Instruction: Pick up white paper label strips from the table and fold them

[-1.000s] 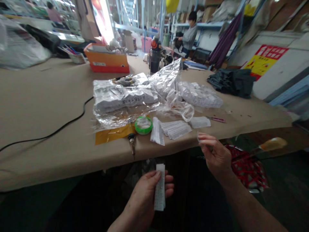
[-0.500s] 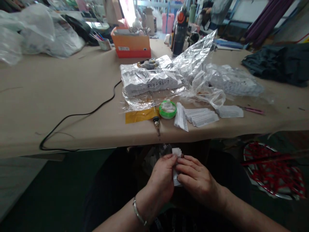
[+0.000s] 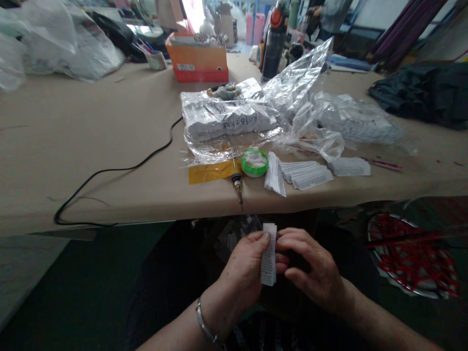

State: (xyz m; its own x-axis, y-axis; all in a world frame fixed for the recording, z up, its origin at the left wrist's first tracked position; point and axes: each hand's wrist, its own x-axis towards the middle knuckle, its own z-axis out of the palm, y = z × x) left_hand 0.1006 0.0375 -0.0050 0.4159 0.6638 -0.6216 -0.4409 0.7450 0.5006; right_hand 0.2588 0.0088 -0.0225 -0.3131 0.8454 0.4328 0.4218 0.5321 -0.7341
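Note:
My left hand (image 3: 243, 265) is closed on a small stack of printed white labels (image 3: 268, 261), its thumb pressing on their upper part. To the right of the stack, my right hand (image 3: 314, 265) has its fingers and thumb apart; its fingertips are close to the stack's right edge, and I cannot tell if they touch it. On the table edge above lies a soldering iron (image 3: 237, 187) with its tip pointing toward me. Beside it sits a green round tub (image 3: 255, 163) with white stuff in it. Fanned labels (image 3: 307, 174) and a folded bunch of labels (image 3: 275, 175) lie to its right.
Clear plastic bags of white labels (image 3: 234, 122) lie mid-table. Behind them stand an orange box (image 3: 199, 63) and a dark bottle (image 3: 273, 48). A black cord (image 3: 139, 168) loops at left. Pink tweezers (image 3: 385, 165) lie at right; a tray of red pieces (image 3: 413, 258) is below.
My right hand has opened and drawn off the labels to the right, so their printed face shows. My left hand keeps its hold. The view has shifted slightly.

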